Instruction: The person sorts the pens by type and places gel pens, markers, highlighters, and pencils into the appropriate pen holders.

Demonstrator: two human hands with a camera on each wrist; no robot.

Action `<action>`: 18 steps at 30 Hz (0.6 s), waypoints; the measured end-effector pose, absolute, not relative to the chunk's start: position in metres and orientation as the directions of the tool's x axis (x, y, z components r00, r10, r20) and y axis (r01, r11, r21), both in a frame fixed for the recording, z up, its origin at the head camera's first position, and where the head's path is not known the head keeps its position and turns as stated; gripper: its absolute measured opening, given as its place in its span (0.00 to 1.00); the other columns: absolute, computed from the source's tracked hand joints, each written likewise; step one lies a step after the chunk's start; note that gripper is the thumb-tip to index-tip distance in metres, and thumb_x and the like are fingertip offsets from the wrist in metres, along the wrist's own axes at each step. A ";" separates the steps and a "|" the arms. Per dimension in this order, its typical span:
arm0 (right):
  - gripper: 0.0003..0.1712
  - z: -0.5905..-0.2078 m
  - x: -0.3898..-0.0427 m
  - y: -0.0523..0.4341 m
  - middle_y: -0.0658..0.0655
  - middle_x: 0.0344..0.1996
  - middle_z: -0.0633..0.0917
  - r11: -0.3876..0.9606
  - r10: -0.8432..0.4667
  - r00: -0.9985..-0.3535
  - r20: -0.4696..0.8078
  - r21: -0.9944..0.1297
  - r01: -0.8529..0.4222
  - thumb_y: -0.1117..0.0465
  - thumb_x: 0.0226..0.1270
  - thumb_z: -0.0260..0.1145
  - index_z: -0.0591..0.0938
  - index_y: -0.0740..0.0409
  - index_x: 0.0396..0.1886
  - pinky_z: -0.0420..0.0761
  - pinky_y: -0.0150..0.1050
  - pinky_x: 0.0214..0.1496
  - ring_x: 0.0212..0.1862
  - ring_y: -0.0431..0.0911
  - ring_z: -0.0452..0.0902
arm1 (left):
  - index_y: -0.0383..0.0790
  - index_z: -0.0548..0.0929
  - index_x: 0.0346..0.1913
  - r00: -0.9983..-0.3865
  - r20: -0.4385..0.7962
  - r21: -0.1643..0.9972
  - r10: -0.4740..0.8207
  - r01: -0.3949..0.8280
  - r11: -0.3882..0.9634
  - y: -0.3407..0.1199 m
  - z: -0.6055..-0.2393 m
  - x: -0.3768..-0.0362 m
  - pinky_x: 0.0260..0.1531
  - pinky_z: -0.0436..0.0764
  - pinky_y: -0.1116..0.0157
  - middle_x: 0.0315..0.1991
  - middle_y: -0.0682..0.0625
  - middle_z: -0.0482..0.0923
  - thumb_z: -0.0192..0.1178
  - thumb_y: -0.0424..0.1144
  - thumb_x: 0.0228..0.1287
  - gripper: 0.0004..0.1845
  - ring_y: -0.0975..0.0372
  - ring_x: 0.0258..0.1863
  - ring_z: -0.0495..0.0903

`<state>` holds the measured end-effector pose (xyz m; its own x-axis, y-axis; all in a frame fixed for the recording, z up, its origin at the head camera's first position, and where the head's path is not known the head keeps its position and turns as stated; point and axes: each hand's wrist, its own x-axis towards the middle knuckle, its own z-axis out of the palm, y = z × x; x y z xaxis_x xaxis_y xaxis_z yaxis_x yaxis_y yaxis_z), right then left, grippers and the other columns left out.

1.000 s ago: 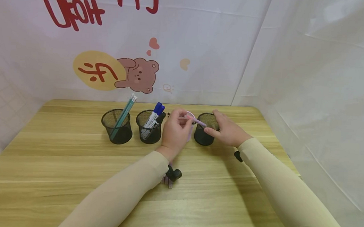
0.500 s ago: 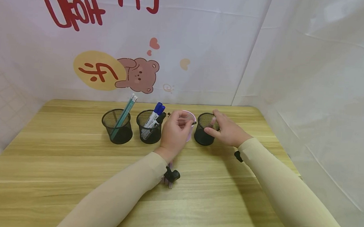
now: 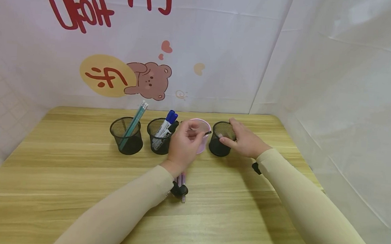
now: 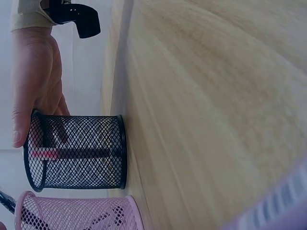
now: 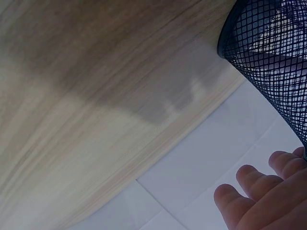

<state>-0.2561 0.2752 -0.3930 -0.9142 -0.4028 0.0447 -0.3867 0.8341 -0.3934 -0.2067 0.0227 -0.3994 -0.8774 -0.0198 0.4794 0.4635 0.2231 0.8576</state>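
My right hand [image 3: 244, 141]: I grip the rim of the rightmost black mesh cup [image 3: 220, 143], thumb on the near side and fingers curled over the far edge.
That mesh cup: it stands upright on the wooden table [image 3: 77, 178], just right of the pink mesh cup [image 3: 201, 140]; the left wrist view shows a dark pen with a pink end [image 4: 72, 153] lying inside it.
My left hand [image 3: 182, 145]: it hangs in front of the pink mesh cup, fingers loosely curled near its rim; I cannot tell whether they pinch anything.
Pink mesh cup: upright, between two black cups, with something dark poking over its right edge.
Pens on the table [image 3: 181, 182]: purple ones lie just under my left wrist, partly hidden.
Other cups: one black cup holds blue-capped markers [image 3: 165, 125], the leftmost holds green pencils [image 3: 133, 123].
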 end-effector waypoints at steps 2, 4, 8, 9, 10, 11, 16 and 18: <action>0.50 -0.394 -0.257 0.276 0.68 0.71 0.72 0.834 -0.403 -0.914 0.050 -0.390 -0.389 0.35 0.76 0.62 0.58 0.66 0.79 0.69 0.62 0.77 0.73 0.62 0.69 | 0.32 0.80 0.52 -0.879 0.476 0.859 -0.021 0.460 0.225 0.021 -0.399 -0.206 0.48 0.90 0.60 0.50 0.38 0.84 0.69 0.30 0.67 0.14 0.51 0.46 0.91; 0.50 -0.395 -0.257 0.276 0.68 0.72 0.71 0.836 -0.401 -0.915 0.049 -0.388 -0.388 0.34 0.76 0.62 0.58 0.66 0.79 0.68 0.62 0.77 0.74 0.62 0.68 | 0.32 0.80 0.53 -0.884 0.468 0.862 -0.019 0.451 0.229 0.018 -0.399 -0.205 0.48 0.90 0.61 0.51 0.39 0.84 0.69 0.30 0.67 0.14 0.51 0.46 0.91; 0.54 -0.395 -0.256 0.276 0.69 0.79 0.64 0.845 -0.393 -0.919 0.033 -0.382 -0.375 0.34 0.77 0.61 0.53 0.67 0.83 0.62 0.62 0.82 0.80 0.63 0.60 | 0.32 0.80 0.54 -0.894 0.448 0.871 -0.001 0.436 0.227 0.011 -0.398 -0.202 0.49 0.90 0.62 0.52 0.38 0.84 0.69 0.31 0.68 0.15 0.52 0.47 0.90; 0.55 -0.394 -0.256 0.276 0.69 0.80 0.63 0.846 -0.393 -0.919 0.030 -0.381 -0.374 0.34 0.77 0.61 0.52 0.67 0.83 0.61 0.61 0.82 0.81 0.63 0.59 | 0.32 0.80 0.54 -0.896 0.444 0.872 0.009 0.435 0.223 0.009 -0.397 -0.201 0.50 0.90 0.62 0.52 0.38 0.84 0.68 0.31 0.69 0.15 0.52 0.47 0.90; 0.54 -0.394 -0.256 0.276 0.69 0.80 0.63 0.845 -0.394 -0.919 0.030 -0.383 -0.375 0.35 0.77 0.61 0.53 0.67 0.83 0.61 0.61 0.83 0.81 0.64 0.59 | 0.32 0.80 0.55 -0.898 0.440 0.873 0.021 0.433 0.224 0.006 -0.397 -0.200 0.51 0.89 0.62 0.52 0.38 0.84 0.68 0.31 0.69 0.15 0.53 0.48 0.90; 0.54 -0.394 -0.256 0.276 0.70 0.80 0.63 0.844 -0.395 -0.918 0.029 -0.384 -0.375 0.35 0.77 0.61 0.53 0.67 0.83 0.61 0.61 0.83 0.81 0.64 0.59 | 0.32 0.80 0.55 -0.900 0.434 0.874 0.033 0.430 0.225 0.004 -0.397 -0.199 0.52 0.89 0.62 0.53 0.38 0.84 0.68 0.32 0.69 0.15 0.53 0.48 0.89; 0.53 -0.393 -0.256 0.276 0.69 0.79 0.64 0.843 -0.396 -0.918 0.027 -0.387 -0.375 0.35 0.77 0.61 0.53 0.67 0.82 0.60 0.60 0.83 0.81 0.63 0.60 | 0.35 0.80 0.58 -0.910 0.403 0.866 0.096 0.413 0.283 -0.011 -0.397 -0.196 0.57 0.87 0.58 0.56 0.41 0.82 0.67 0.35 0.71 0.16 0.55 0.51 0.87; 0.55 -0.393 -0.256 0.276 0.69 0.81 0.62 0.848 -0.392 -0.920 0.015 -0.382 -0.368 0.34 0.77 0.60 0.51 0.67 0.83 0.58 0.60 0.84 0.82 0.63 0.57 | 0.36 0.80 0.59 -0.913 0.389 0.859 0.119 0.407 0.311 -0.018 -0.398 -0.195 0.59 0.86 0.56 0.58 0.41 0.82 0.66 0.36 0.72 0.17 0.54 0.53 0.87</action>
